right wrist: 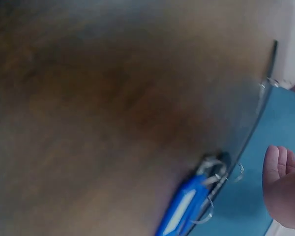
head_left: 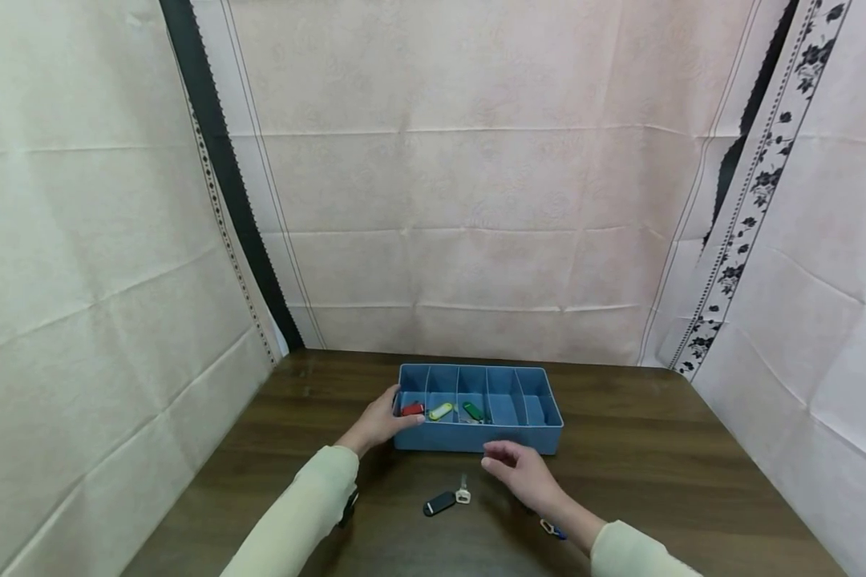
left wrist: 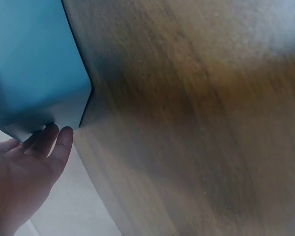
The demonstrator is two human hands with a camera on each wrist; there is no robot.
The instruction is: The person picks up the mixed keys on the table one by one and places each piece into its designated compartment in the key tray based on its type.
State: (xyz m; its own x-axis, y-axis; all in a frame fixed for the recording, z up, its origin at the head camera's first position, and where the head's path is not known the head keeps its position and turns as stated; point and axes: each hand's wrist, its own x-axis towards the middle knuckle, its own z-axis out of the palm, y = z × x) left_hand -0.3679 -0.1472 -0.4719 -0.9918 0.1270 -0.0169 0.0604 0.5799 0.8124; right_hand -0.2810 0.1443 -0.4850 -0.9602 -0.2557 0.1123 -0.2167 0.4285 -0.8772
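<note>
A blue divided box (head_left: 476, 438) stands on the wooden table. My left hand (head_left: 381, 418) grips its left end, thumb at the front rim; in the left wrist view the fingers (left wrist: 61, 145) touch the end wall. My right hand (head_left: 523, 474) hovers before the box's front wall, empty, fingers loosely bent. Between the hands lies a black key tag (head_left: 439, 503) with a key (head_left: 463, 490). Partly hidden by my right forearm is a blue key tag (head_left: 552, 529), whose ring also shows in the right wrist view.
Inside the box, a red tag (head_left: 412, 409), a yellow tag (head_left: 441, 411) and a green tag (head_left: 472, 411) lie in the three left compartments. Pale cloth (head_left: 476, 200) hangs behind the table's far edge and along both sides.
</note>
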